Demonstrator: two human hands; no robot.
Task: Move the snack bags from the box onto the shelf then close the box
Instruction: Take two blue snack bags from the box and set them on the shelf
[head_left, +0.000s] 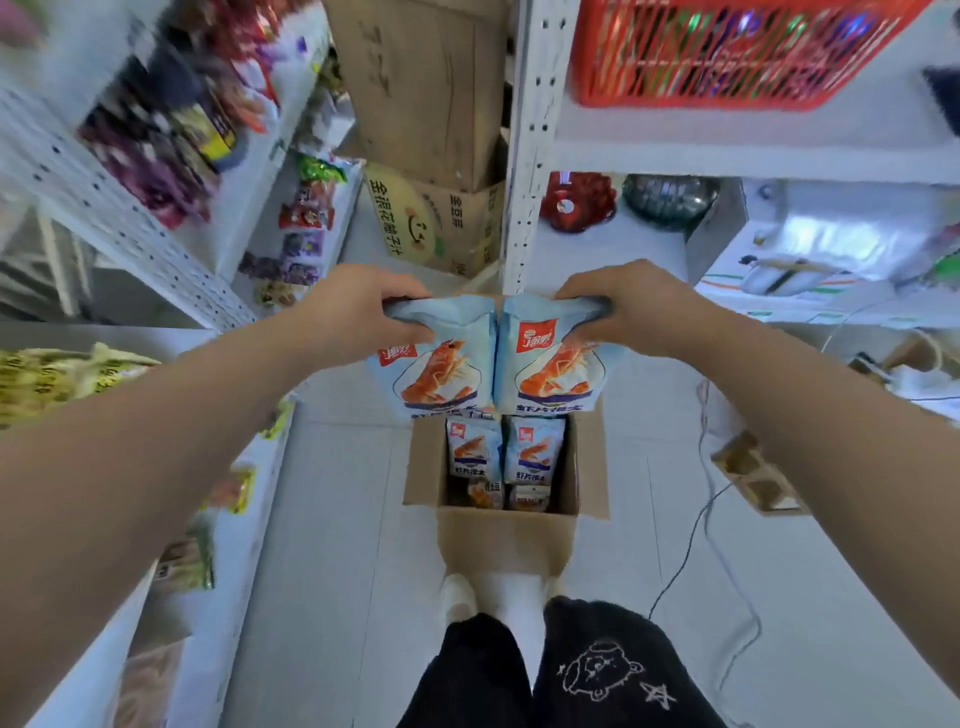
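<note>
An open cardboard box (506, 535) stands on the floor in front of my feet, with light blue shrimp-picture snack bags (532, 449) lying inside it. My left hand (358, 312) grips the top of one blue snack bag (436, 374). My right hand (636, 306) grips the top of a second blue snack bag (556, 374). Both bags hang side by side in the air above the far end of the box. The shelf on my left (249, 467) carries other snack packets (47, 379).
A white metal rack (524, 156) stands ahead on the right with a red basket (727, 52) on top. Cardboard boxes (436, 218) are stacked in the aisle ahead. A black cable (696, 545) trails on the floor to the right.
</note>
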